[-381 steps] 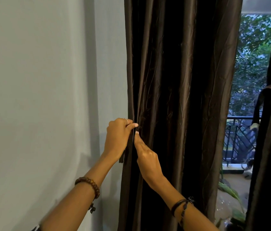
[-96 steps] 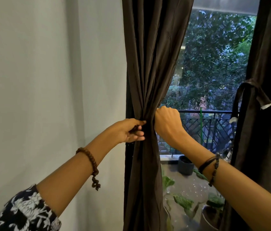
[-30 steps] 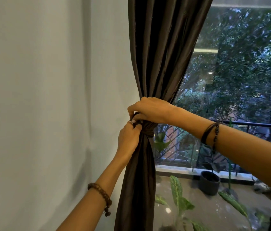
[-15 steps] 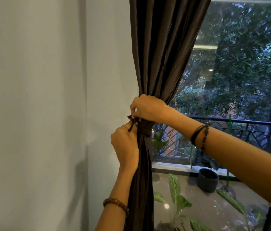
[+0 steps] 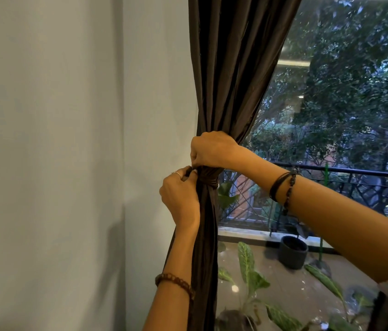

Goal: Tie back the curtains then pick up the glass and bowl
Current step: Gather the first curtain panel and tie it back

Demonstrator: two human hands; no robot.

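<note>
The left hand (image 5: 180, 197) has crept up to pinch the tie-back (image 5: 208, 179) beside the clenched right hand (image 5: 212, 149); the curtain (image 5: 231, 68) looks nearly secured.

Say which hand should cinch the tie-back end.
Left. The left hand already pinches the tie end at the wall side; the right hand clamps the gathered curtain above it.
</note>
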